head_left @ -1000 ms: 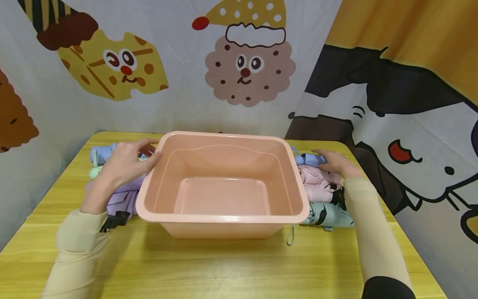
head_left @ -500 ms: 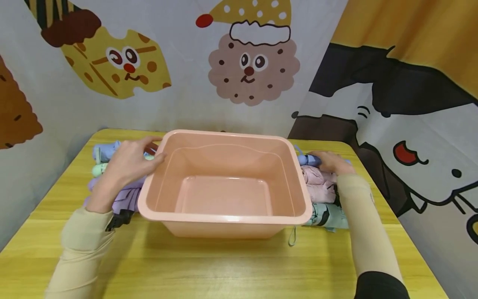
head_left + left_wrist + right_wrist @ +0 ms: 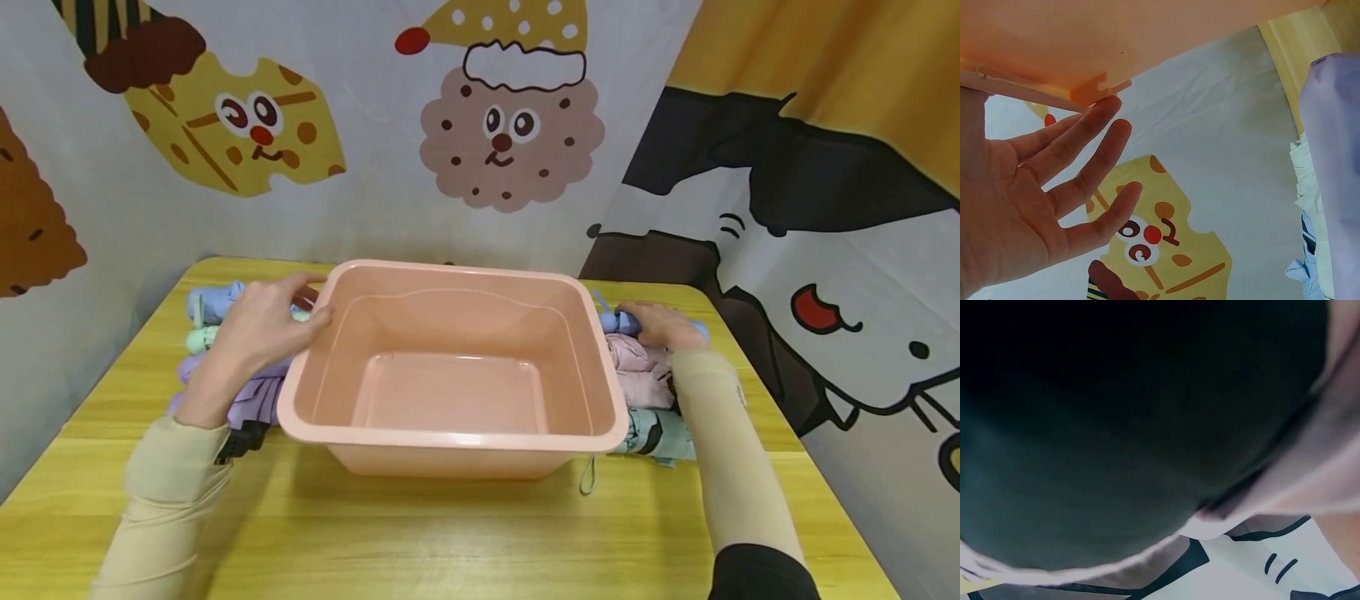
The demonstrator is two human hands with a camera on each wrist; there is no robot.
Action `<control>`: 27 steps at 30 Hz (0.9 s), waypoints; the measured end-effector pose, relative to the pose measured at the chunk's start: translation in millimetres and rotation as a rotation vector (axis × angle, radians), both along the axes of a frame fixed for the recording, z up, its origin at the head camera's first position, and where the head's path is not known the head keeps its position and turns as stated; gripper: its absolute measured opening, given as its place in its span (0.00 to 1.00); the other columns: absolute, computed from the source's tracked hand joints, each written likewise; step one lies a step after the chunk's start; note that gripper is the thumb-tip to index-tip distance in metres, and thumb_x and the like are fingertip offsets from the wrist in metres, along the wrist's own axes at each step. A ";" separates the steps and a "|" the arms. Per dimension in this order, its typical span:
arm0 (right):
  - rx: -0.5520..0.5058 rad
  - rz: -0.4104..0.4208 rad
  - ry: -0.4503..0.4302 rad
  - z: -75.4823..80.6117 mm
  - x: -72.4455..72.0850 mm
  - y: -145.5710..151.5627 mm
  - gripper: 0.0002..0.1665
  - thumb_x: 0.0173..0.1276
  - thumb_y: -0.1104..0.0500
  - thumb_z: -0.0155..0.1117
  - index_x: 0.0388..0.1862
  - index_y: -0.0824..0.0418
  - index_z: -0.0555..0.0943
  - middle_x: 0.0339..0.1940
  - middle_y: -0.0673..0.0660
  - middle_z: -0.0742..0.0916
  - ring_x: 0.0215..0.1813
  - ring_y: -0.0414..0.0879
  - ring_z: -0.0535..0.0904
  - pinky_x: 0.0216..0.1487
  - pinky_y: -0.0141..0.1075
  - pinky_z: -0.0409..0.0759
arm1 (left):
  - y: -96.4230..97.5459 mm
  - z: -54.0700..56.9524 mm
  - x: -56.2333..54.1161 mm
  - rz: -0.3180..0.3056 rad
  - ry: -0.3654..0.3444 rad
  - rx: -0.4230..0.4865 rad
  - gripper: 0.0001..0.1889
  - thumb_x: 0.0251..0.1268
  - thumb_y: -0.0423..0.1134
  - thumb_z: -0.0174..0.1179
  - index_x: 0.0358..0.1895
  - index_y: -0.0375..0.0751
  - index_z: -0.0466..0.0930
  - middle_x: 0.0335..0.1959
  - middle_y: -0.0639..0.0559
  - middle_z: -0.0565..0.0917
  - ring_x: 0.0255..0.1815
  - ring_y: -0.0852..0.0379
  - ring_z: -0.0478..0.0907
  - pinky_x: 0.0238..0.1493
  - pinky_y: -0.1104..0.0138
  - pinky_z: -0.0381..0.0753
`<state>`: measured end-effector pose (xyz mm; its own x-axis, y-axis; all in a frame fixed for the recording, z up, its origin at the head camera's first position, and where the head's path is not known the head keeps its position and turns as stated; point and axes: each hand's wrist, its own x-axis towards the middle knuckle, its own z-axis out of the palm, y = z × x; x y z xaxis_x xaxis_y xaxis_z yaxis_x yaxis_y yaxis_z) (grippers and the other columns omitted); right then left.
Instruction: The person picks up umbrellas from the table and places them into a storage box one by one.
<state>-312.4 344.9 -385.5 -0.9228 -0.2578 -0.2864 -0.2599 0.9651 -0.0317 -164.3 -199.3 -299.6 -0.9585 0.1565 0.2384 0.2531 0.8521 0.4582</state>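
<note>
A large pink plastic tub (image 3: 457, 438) stands in the middle of the table. My left hand (image 3: 258, 321) holds its left rim, thumb over the top; in the left wrist view the fingers (image 3: 1088, 194) spread loosely beneath the tub's edge. On the right side, my right hand (image 3: 660, 325) grips a blue folded umbrella (image 3: 609, 322), the rearmost of that row. Before it lie a pink folded umbrella (image 3: 637, 387) and a mint green one (image 3: 660, 433), partly behind the forearm. A dark, blurred surface fills most of the right wrist view, where the fingers are hidden.
Left of the tub lie more folded umbrellas: a blue one (image 3: 213, 302), a mint green one (image 3: 201, 338) and purple ones (image 3: 255, 400), partly covered by the left arm. The wooden table (image 3: 465, 533) ends at a printed curtain (image 3: 375, 217) behind.
My right hand has shifted slightly left along the blue umbrella, closing round it. My left hand stays on the tub's rim. The head view has shifted a little.
</note>
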 end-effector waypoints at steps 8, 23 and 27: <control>-0.002 0.039 0.041 2.8 6.3 7.5 0.35 0.61 0.68 0.58 0.68 0.55 0.65 0.64 0.69 0.74 0.61 0.67 0.72 0.57 0.66 0.70 | 0.7 -0.8 1.6 0.008 -0.003 -0.003 0.25 0.62 0.49 0.55 0.58 0.36 0.76 0.40 0.34 0.85 0.38 0.40 0.83 0.32 0.54 0.78; -0.062 0.046 0.194 10.3 15.7 6.9 0.35 0.63 0.64 0.59 0.69 0.55 0.62 0.60 0.70 0.76 0.54 0.65 0.75 0.49 0.63 0.75 | 0.5 -2.7 0.9 0.012 -0.006 -0.005 0.25 0.63 0.49 0.55 0.58 0.36 0.75 0.40 0.34 0.85 0.37 0.40 0.83 0.32 0.54 0.77; -0.089 0.071 0.245 13.9 17.3 2.9 0.34 0.64 0.62 0.58 0.69 0.54 0.61 0.62 0.70 0.74 0.57 0.68 0.73 0.51 0.65 0.73 | 0.8 -2.7 0.1 0.011 -0.007 -0.005 0.26 0.63 0.49 0.55 0.58 0.35 0.75 0.40 0.33 0.85 0.37 0.40 0.83 0.32 0.52 0.78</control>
<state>-295.1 347.9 -371.6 -0.9404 -0.3387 -0.0299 -0.3373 0.9404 -0.0437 -164.2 -198.4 -302.4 -0.9620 0.1467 0.2305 0.2399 0.8571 0.4559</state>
